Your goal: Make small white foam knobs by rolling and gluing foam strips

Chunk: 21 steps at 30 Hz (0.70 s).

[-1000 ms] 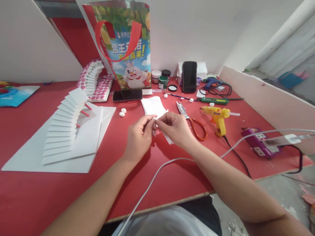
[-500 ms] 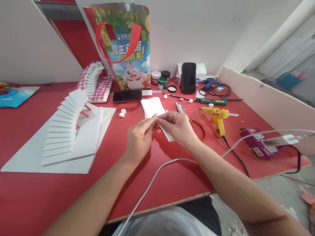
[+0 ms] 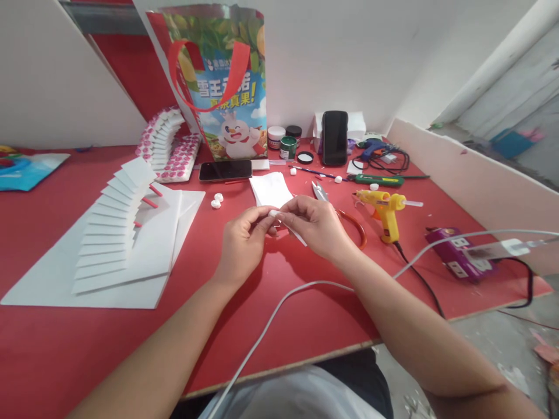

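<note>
My left hand (image 3: 242,241) and my right hand (image 3: 315,224) meet above the middle of the red table (image 3: 305,314). Both pinch one small white rolled piece (image 3: 274,213) between their fingertips. Just behind the fingers lies a white sheet (image 3: 269,190), partly hidden by my right hand. Two more small white rolls (image 3: 216,200) rest on the table to the left. A white foam staircase model (image 3: 117,227) stands on a white board at the left.
Orange-handled scissors (image 3: 349,224) lie behind my right hand. A yellow glue gun (image 3: 386,206) and a purple power strip (image 3: 458,259) are at the right. A phone (image 3: 226,170), a printed bag (image 3: 220,81), paint jars (image 3: 288,145) and an upright phone (image 3: 335,137) stand at the back. A white cable (image 3: 279,314) crosses the front.
Both hands have shifted slightly toward the far side of the table, still pinching the small white piece. The fingers have turned it a little. Nothing else moved.
</note>
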Available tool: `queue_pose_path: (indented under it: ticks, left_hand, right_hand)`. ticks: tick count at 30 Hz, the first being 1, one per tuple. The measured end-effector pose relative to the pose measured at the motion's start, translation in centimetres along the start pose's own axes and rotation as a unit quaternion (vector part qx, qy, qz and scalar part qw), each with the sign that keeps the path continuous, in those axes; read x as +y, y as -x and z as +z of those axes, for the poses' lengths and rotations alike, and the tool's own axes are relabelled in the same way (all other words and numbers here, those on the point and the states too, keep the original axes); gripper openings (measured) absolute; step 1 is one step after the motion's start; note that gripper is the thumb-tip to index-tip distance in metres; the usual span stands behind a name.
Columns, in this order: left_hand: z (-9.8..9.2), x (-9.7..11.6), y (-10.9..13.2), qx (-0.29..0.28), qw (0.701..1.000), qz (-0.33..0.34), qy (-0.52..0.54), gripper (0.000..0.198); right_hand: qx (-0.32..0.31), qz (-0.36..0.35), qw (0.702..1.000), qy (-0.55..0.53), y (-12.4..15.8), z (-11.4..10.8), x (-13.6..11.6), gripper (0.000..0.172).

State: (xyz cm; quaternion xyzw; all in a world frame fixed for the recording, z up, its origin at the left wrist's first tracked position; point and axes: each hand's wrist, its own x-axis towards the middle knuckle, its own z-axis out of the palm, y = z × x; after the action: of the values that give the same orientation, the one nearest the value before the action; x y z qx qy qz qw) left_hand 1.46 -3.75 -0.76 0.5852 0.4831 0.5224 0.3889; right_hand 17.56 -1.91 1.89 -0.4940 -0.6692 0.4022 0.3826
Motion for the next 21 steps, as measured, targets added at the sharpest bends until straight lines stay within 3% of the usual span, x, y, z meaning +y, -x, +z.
queue_pose_path:
  ticks: [4,7,11,16,19,21]
  left_hand:
    - [0.1,-0.3,-0.1,0.002,0.999,-0.039,0.032,0.014]
    - [0.3,-0.3,0.0,0.019,0.999,-0.032,0.012,0.015]
    - [0.5,-0.3,0.3,0.060,0.992,0.073,-0.086,0.018]
    - [0.5,-0.8,0.4,0.073,0.950,0.232,-0.198,0.026]
    - [0.2,-0.9,0.2,0.038,0.957,0.234,-0.168,0.028]
    - [-0.1,-0.7,0.1,0.011,0.976,0.187,-0.110,0.026]
  right_hand:
    - [-0.006,0.006,1.000,0.028,0.0,0.0,-0.1,0.025]
    - [0.000,0.019,0.999,0.040,0.1,0.4,0.1,0.029]
    - [0.007,0.026,0.997,-0.073,0.3,1.2,0.2,0.034]
    - [0.021,0.028,0.988,-0.150,0.1,1.4,0.5,0.035]
    - [0.013,0.013,0.991,-0.130,0.0,0.9,0.7,0.026]
    - [-0.005,0.009,0.994,-0.112,0.0,0.5,0.8,0.022]
